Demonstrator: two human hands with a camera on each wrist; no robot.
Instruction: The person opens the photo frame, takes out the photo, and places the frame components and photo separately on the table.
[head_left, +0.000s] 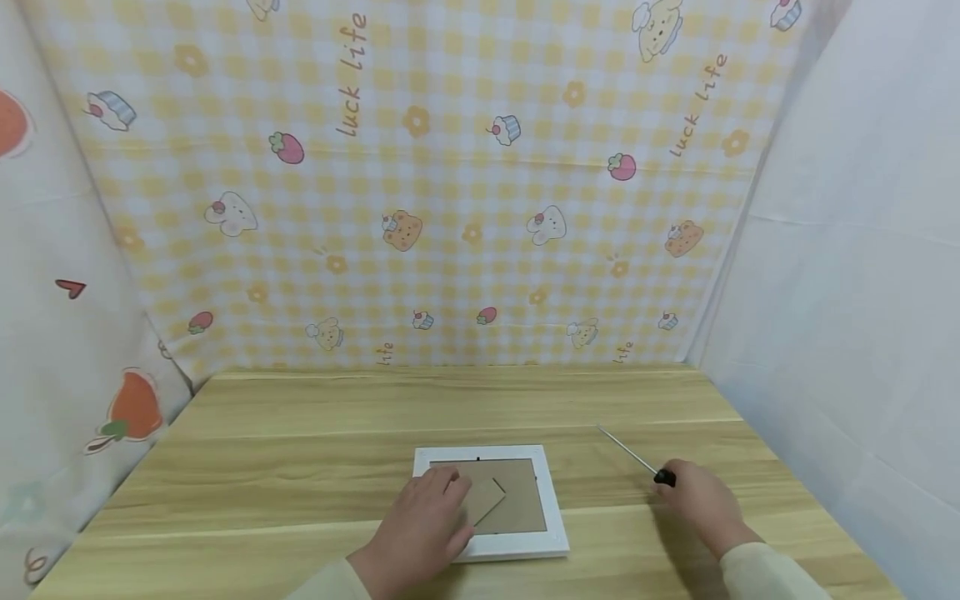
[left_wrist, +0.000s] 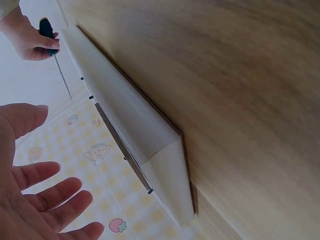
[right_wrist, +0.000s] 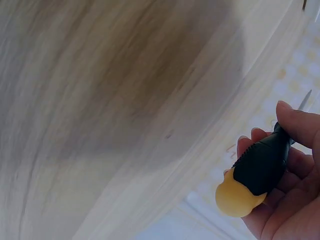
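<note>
A white picture frame [head_left: 555, 512] lies face down on the table, its brown backing board [head_left: 521, 500] showing. Small dark tabs sit along the board's edges, and a cut-out stand piece shows in its middle. Over the frame's left part is my left hand [head_left: 420, 525], hiding some of the board. In the left wrist view that hand's fingers [left_wrist: 55, 195] are spread, loosely bent, and apart from the frame. To the right, my right hand [head_left: 705, 504] grips a screwdriver [right_wrist: 260, 167] by its dark green and yellow handle. The thin metal shaft points forward and left, above the table.
The light wood-grain table [head_left: 300, 450] spreads around the frame. A yellow checked cloth [head_left: 450, 275] hangs at the back. White cloth walls [head_left: 840, 292] stand on both sides.
</note>
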